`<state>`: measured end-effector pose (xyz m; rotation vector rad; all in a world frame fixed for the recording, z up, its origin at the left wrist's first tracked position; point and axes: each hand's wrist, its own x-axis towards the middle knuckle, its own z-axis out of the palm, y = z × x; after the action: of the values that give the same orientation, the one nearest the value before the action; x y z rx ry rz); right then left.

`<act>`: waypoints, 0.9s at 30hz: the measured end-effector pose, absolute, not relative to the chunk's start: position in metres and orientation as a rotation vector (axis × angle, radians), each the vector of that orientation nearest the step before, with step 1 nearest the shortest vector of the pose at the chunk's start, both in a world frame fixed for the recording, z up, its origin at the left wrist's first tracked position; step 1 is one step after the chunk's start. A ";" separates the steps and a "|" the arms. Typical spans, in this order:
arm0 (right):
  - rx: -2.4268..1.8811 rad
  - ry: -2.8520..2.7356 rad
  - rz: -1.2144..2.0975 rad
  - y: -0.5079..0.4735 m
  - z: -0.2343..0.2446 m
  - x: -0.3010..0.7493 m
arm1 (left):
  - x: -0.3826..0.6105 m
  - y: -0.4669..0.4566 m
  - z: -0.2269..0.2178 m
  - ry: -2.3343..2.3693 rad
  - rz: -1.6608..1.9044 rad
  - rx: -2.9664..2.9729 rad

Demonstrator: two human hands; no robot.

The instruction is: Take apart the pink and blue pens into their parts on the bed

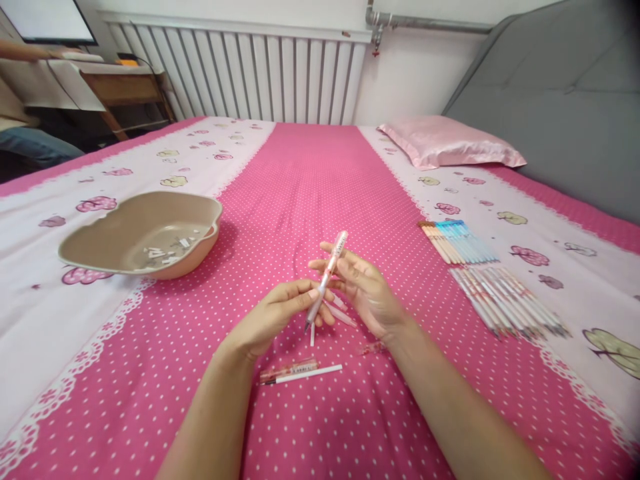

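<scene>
A pale pen with red markings is held aslant over the pink bedspread, its grey tip pointing down toward me. My left hand pinches it near the tip between thumb and fingers. Higher on the barrel, my right hand grips the same pen. Beneath my hands lie translucent pink pen parts, partly hidden by the fingers. Closer to me rest a clear printed pen barrel and a white refill with a dark end. Another clear reddish piece lies by my right wrist.
A beige basin holding small white scraps stands at left. On the right lie a row of orange and blue pens and a row of pale pens. A pink pillow sits farther back. Someone sits at a desk, far left.
</scene>
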<state>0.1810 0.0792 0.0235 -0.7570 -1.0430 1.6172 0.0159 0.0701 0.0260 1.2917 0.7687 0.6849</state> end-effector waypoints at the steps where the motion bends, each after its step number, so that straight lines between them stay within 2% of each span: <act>1: -0.727 -1.037 1.653 0.079 0.024 0.182 | 0.015 0.070 0.026 0.758 0.693 1.279; 7: -0.635 -1.032 1.692 0.080 0.022 0.182 | 0.015 0.069 0.027 0.730 0.714 1.233; 27: -0.721 -0.995 1.629 0.082 0.019 0.180 | 0.016 0.071 0.027 0.747 0.687 1.298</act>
<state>0.1799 0.0822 0.0186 -0.7213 -0.9954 1.6288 0.0164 0.0705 0.0273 1.2983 0.7471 0.6874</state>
